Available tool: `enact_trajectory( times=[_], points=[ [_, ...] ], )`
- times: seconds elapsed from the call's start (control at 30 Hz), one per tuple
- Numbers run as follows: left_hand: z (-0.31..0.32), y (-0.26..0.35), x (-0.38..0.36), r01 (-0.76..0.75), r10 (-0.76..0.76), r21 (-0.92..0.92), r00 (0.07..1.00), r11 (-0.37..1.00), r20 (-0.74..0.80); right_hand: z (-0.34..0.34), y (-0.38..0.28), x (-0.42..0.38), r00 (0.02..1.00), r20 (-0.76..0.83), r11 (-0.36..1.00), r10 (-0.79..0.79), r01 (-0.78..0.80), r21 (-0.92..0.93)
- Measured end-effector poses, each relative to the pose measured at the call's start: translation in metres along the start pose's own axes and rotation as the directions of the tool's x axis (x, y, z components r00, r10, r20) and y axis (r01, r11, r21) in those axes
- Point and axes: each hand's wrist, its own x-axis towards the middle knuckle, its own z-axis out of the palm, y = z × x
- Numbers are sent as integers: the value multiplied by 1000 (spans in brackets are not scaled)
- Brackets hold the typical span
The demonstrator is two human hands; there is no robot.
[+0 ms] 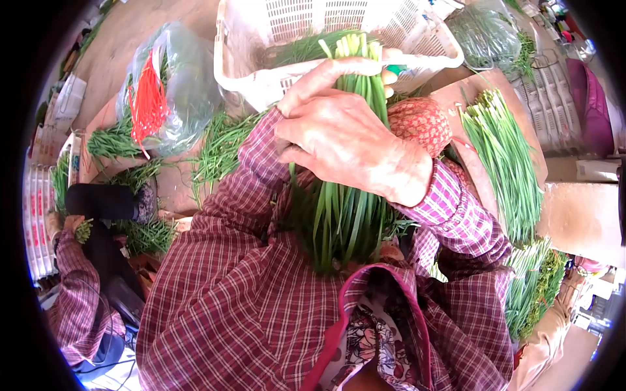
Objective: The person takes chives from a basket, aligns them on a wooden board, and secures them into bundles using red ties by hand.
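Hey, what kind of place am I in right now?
Probably a produce sorting or packing area, perhaps at a market. Neatly aligned long green stalks lie to the right, a white plastic crate stands ahead, and red strips, possibly bundle ties, hang by a clear bag of greens.

Bright overhead glare, curved dark fisheye edges

The far side of the white slatted plastic crate (246, 36) is cut off above. Nearer than the crate, the right hand (355, 137) partly hides the left hand (326, 73) and the long green-leaved bunch (349, 212), whose dark tips blur.
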Motion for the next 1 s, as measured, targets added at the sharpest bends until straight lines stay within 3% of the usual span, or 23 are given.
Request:
enact_trajectory(
  times=[0.07,0.1,0.2,0.23,0.27,0.3,0.33,0.4,0.47,0.57,0.6,0.63,0.7,0.73,0.77,0.83,0.9,0.97,1.0],
  points=[
    [-8,-4,2,35,-30,-127,998,991,48,-13,5,-1,999,-40,957,1,10,289],
    [-15,-4,5,97,-75,-229,992,969,100,-24,10,2,998,43,899,52,-65,434],
    [-28,0,13,303,-183,-486,943,820,280,-82,26,5,993,44,891,105,-114,440],
    [-7,16,11,373,-351,-281,928,884,126,-95,35,5,995,23,887,98,-98,451],
    [14,31,9,496,-501,-94,865,863,-34,-110,35,6,973,70,863,221,-228,450],
    [13,30,16,559,-561,-127,827,819,22,-125,33,8,953,135,860,272,-304,411],
    [13,29,18,552,-550,-163,833,818,61,-140,31,9,926,200,853,321,-374,364],
    [15,30,19,548,-539,-195,836,814,102,-130,52,18,892,181,872,414,-446,201],
    [15,31,18,528,-522,-219,848,820,88,-118,71,16,965,120,964,233,-245,100],
    [7,23,15,484,-455,-199,873,852,174,-105,70,18,981,-20,980,191,-191,-59],
    [6,23,14,504,-465,-306,863,807,194,-95,72,19,992,-82,994,97,-100,-33],
    [5,23,14,509,-470,-305,860,805,197,-90,75,18,991,-86,994,102,-105,-31],
    [7,26,17,632,-621,-170,775,756,118,-84,78,17,972,-233,977,35,-83,-197],
    [13,30,16,622,-616,-129,783,772,90,-84,81,17,982,-190,978,10,-49,-203],
    [12,27,17,626,-619,-127,780,770,95,-81,80,16,981,-193,977,14,-55,-204],
    [9,24,18,559,-505,-164,816,813,280,-73,76,16,985,23,978,168,-170,121],
    [6,22,19,562,-508,-153,813,813,286,-75,72,16,994,47,990,96,-100,103],
    [2,18,22,603,-499,-294,789,741,359,-80,62,17,947,172,922,273,-308,234],
    [3,21,25,580,-499,-296,810,759,308,-79,62,23,968,101,922,231,-251,294]
  ],
)
